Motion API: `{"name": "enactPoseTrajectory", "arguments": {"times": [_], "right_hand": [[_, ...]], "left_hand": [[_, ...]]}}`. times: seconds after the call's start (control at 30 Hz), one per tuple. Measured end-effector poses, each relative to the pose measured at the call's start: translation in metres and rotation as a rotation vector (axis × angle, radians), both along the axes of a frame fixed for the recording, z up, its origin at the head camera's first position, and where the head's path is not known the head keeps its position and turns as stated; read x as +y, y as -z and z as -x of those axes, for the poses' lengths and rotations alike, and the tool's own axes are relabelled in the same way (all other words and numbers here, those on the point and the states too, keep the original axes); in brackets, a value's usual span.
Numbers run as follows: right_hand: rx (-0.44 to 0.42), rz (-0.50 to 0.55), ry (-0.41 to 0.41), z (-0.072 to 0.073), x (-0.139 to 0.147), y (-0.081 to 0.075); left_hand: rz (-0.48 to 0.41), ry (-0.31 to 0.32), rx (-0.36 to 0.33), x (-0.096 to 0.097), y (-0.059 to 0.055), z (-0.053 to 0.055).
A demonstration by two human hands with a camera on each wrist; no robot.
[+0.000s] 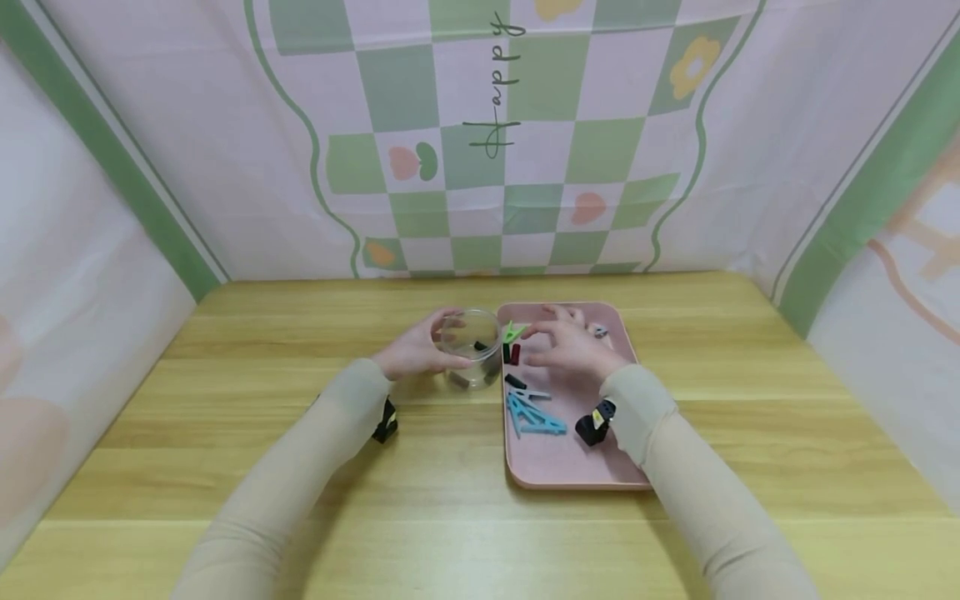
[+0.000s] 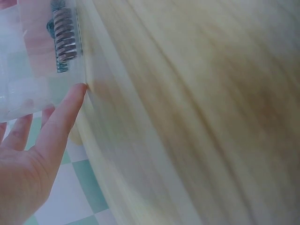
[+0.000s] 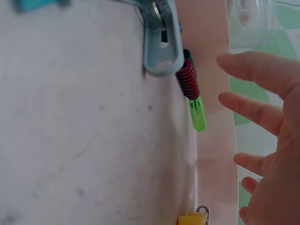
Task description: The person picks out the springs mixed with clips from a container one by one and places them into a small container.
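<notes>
My left hand [image 1: 420,348] holds a clear round jar [image 1: 472,358] at its side, the thumb in front and other fingers behind. Inside the jar lie several small dark ribbed pieces; one brown ribbed piece [image 2: 65,35] shows through the wall in the left wrist view. Over the far part of a pink tray [image 1: 577,477] hovers my right hand [image 1: 573,348], fingers spread and holding nothing. Nearest its fingertips, along the tray's left wall, are a green clothespin [image 1: 512,332] and a red ribbed piece [image 1: 514,355], with black pieces beside them.
Nearer me in the tray are blue clothespins [image 1: 536,421] and a pale grey-blue clothespin [image 3: 161,56]. A yellow item [image 3: 193,219] with a metal loop lies at the tray's edge in the right wrist view. A patterned cloth [image 1: 480,208] hangs behind the wooden table [image 1: 420,517].
</notes>
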State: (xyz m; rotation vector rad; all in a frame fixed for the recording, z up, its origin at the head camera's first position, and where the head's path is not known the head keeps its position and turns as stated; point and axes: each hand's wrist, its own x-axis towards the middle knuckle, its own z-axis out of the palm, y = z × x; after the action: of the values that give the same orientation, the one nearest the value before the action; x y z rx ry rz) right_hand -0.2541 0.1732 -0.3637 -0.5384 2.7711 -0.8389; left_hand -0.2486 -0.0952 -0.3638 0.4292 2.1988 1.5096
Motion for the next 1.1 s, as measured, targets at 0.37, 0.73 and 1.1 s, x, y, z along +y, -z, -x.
{"name": "enactPoseTrajectory", "arguments": {"times": [0.37,0.73,1.1], "right_hand": [[0.033,-0.101,0.016,0.002,-0.004,0.003],[0.134,-0.104,0.025,0.002,-0.009,0.004],[0.122,-0.148,-0.016,0.007,-0.012,0.005]], "left_hand": [[0.016,-0.001,0.014,0.0,-0.002,-0.002],[0.022,-0.008,0.009,0.0,-0.003,-0.001],[0.007,-0.001,0.002,0.0,-0.004,-0.002]]}}
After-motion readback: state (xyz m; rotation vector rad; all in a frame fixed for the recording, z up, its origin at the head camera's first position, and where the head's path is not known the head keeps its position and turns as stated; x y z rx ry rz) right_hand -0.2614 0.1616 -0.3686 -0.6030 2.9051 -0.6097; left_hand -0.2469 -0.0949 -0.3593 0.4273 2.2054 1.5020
